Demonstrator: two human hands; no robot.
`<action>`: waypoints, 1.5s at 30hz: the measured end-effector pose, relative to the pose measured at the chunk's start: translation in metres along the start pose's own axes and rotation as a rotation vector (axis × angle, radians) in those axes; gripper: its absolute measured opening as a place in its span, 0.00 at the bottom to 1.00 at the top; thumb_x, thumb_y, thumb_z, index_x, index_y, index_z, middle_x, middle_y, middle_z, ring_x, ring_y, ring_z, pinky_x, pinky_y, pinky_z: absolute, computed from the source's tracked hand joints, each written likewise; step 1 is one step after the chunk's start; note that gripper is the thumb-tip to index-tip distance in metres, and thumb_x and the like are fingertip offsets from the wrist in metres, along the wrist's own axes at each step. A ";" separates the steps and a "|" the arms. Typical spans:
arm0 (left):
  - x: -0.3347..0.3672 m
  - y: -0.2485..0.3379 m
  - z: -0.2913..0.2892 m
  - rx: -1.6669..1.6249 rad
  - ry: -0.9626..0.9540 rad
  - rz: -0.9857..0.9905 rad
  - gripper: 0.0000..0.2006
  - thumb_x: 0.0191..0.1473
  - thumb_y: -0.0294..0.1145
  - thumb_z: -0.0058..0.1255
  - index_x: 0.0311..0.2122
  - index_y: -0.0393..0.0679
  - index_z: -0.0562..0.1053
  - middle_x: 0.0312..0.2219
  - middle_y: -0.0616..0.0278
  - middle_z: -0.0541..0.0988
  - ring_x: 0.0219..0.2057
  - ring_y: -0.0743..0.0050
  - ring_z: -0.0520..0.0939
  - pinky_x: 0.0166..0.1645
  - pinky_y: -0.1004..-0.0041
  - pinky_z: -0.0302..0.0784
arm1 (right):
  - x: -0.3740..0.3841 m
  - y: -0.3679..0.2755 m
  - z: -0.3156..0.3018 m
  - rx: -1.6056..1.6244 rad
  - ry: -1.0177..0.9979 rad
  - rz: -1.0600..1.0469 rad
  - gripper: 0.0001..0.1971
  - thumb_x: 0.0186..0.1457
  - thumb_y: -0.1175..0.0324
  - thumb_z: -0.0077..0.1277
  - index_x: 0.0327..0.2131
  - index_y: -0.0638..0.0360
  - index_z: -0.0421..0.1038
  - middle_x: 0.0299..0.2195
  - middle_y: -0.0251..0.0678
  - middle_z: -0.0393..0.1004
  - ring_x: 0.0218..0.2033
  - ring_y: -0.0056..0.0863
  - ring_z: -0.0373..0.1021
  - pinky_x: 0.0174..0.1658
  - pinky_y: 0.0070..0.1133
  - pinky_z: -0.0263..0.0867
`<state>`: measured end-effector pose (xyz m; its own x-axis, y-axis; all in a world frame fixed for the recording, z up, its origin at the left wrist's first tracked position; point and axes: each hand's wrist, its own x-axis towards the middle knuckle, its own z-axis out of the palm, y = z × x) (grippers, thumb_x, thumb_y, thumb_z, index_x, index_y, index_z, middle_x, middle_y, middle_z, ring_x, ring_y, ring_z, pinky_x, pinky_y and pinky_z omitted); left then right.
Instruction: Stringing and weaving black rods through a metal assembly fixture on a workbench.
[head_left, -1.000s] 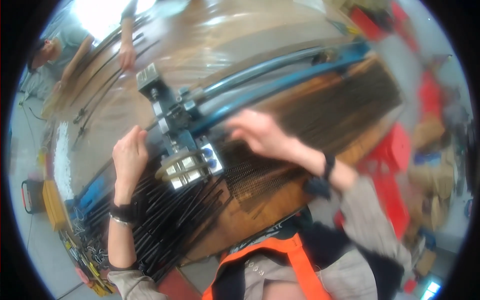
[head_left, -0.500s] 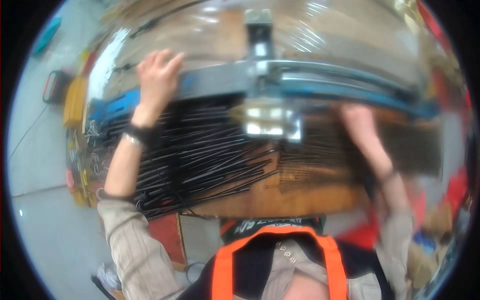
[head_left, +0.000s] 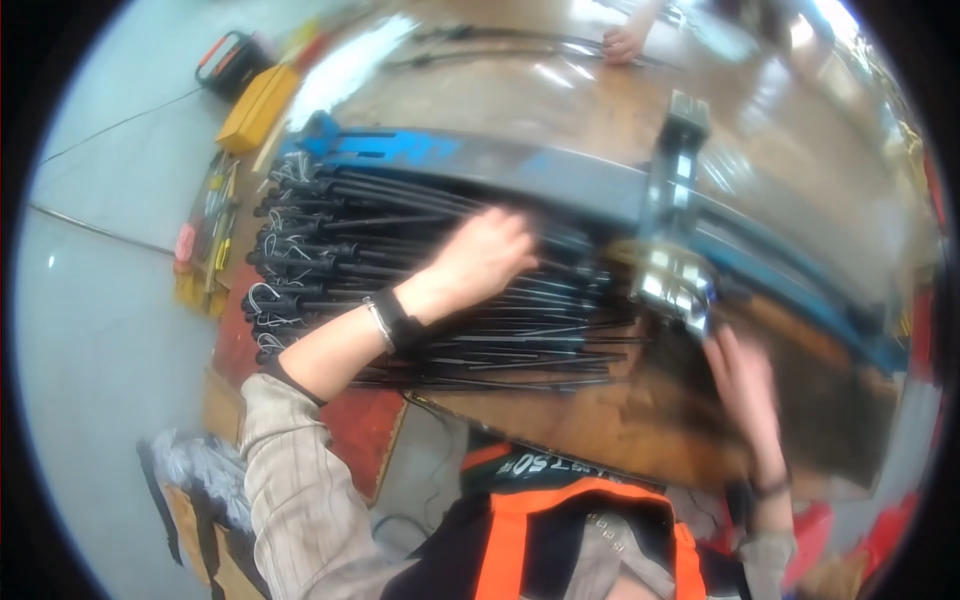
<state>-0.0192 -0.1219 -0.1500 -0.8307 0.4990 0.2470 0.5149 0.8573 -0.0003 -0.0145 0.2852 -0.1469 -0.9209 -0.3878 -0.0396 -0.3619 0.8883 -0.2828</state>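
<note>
My left hand (head_left: 485, 255) is over a bundle of long black cables (head_left: 440, 345), its fingers curled downward and a little blurred. Whatever is in those fingers, if anything, I cannot make out. The cables lie side by side, with thin whitish wires looped at their left ends. My right hand (head_left: 742, 375) is smeared by motion, its fingers stretched toward a shiny metal fixture (head_left: 675, 285) and just below it. No object shows in that hand. The fixture sits on a long blue and grey metal rail (head_left: 560, 180) that runs across the bench.
Another person's hand (head_left: 624, 44) rests near dark cables (head_left: 500, 38) at the far side. A yellow box (head_left: 258, 108) and a tray of hand tools (head_left: 212, 225) stand at the left. The wooden bench edge (head_left: 600, 430) is close to my body.
The view has swung round. My left hand has come from above the rail down over the cables, its fingers more curled. My right hand is now beside the fixture. Another person's hand has come into view.
</note>
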 end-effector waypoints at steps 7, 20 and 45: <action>0.007 -0.022 0.001 -0.006 0.029 -0.027 0.09 0.50 0.32 0.59 0.30 0.40 0.72 0.32 0.58 0.73 0.36 0.59 0.73 0.40 0.65 0.71 | -0.011 0.019 -0.054 0.062 -0.472 -0.173 0.09 0.54 0.62 0.53 0.27 0.56 0.71 0.21 0.45 0.75 0.26 0.45 0.74 0.31 0.36 0.69; 0.003 -0.040 -0.011 -0.075 -0.214 0.076 0.07 0.52 0.29 0.55 0.32 0.40 0.71 0.32 0.55 0.72 0.37 0.56 0.74 0.43 0.64 0.72 | -0.003 -0.069 0.003 0.370 -0.488 -0.461 0.07 0.57 0.67 0.51 0.36 0.56 0.76 0.29 0.45 0.78 0.30 0.44 0.75 0.35 0.34 0.72; -0.004 0.067 -0.074 -0.196 0.048 0.249 0.14 0.49 0.27 0.57 0.44 0.43 0.75 0.22 0.63 0.69 0.24 0.66 0.74 0.24 0.71 0.73 | -0.029 -0.061 0.029 1.120 0.280 0.059 0.10 0.57 0.73 0.53 0.43 0.59 0.76 0.22 0.28 0.71 0.27 0.16 0.68 0.30 0.16 0.63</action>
<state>0.0346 -0.0760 -0.0796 -0.6654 0.6800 0.3080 0.7361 0.6664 0.1191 0.0386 0.2349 -0.1567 -0.9827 -0.1601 0.0931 -0.1148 0.1325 -0.9845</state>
